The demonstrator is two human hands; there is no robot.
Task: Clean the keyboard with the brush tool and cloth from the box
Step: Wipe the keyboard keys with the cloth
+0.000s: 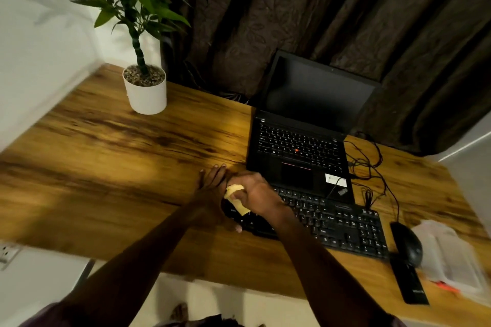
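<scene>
Seen from the head camera, one wooden desk (111, 146) is shown, carrying one black external keyboard (332, 223) and, just behind it, one open laptop (305, 141) with a dark screen. Two hands are counted, both at the keyboard's left end. The right hand (255, 194) is closed around one yellow cloth (235, 198), which is pressed against the leftmost keys. The left hand (212, 188) is laid with its fingers extended along the desk and its thumb hooked at the keyboard's near edge, so that end of the keyboard appears to be steadied; no separate object is gripped by it. At the keyboard's right end, one black mouse (407, 243) is placed, with one flat black bar-shaped item (409, 284) just in front of it. One translucent box (449, 255) is set near the desk's right edge, something orange showing at its near side. One potted plant (144, 87) in a white pot is stood at the far left. Loose black cables (369, 164) are trailed beside the laptop.
</scene>
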